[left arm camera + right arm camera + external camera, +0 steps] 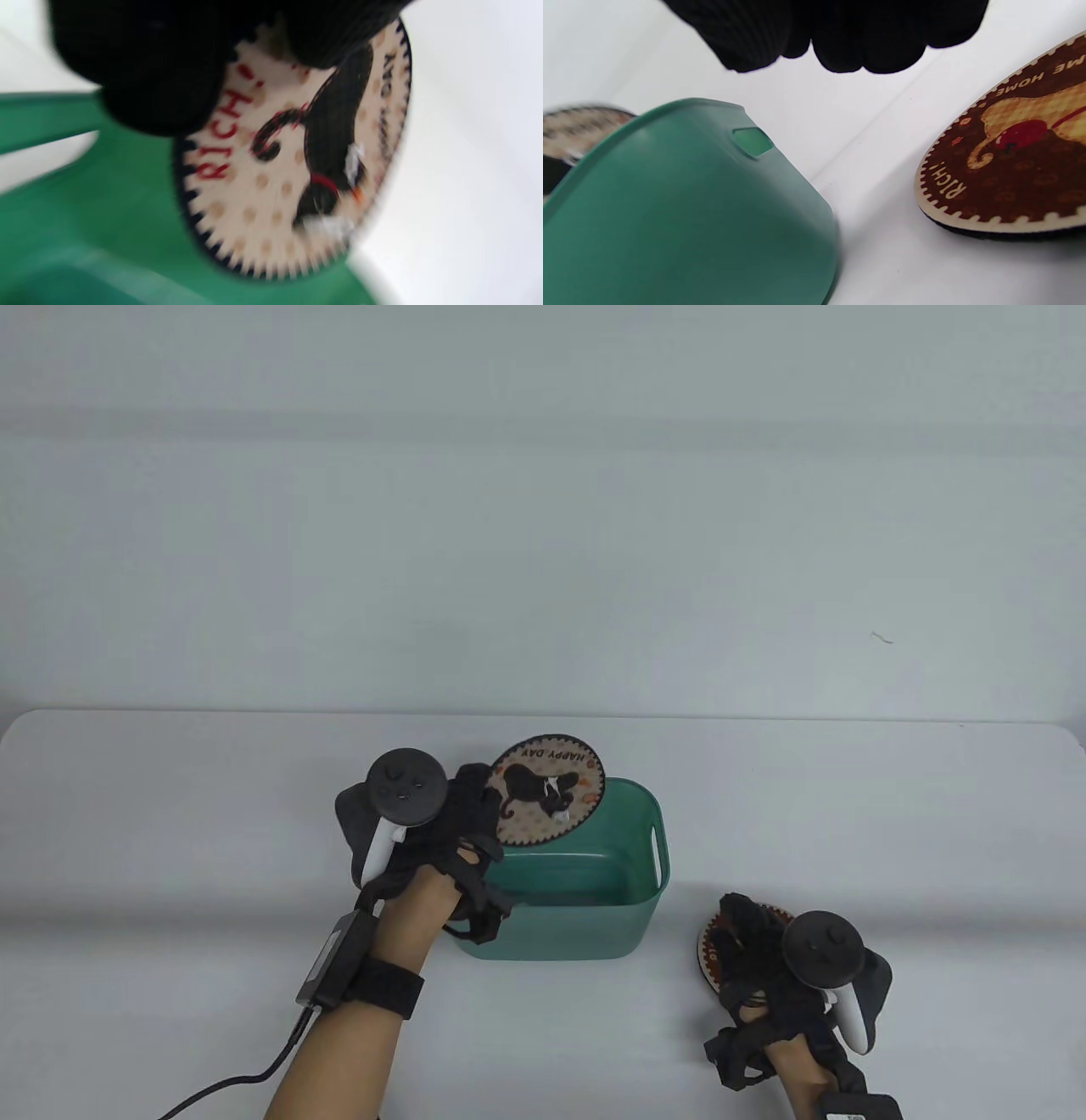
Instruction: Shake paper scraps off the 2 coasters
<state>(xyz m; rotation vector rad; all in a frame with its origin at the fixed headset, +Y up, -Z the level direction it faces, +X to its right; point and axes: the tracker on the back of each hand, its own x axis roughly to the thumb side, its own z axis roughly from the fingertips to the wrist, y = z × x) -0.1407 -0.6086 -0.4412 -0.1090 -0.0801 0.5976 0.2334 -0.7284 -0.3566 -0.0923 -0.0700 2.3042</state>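
My left hand (475, 819) pinches the near left edge of a round beige coaster (547, 791) with a black cat on it. The coaster is tilted over the far left corner of the green bin (560, 937). In the blurred left wrist view, white paper scraps (354, 161) cling to the beige coaster (271, 186) under my gloved fingers (161, 76). A brown coaster (1009, 169) lies flat on the table to the right of the bin (691, 212). My right hand (751, 937) hovers over the brown coaster (711, 952), fingers (840, 34) loosely curled and holding nothing.
The bin has a handle slot (657, 848) in its right wall and stands near the table's front. The white table (891, 831) stretches out to the left and right of it. A pale wall (543, 517) rises behind the table.
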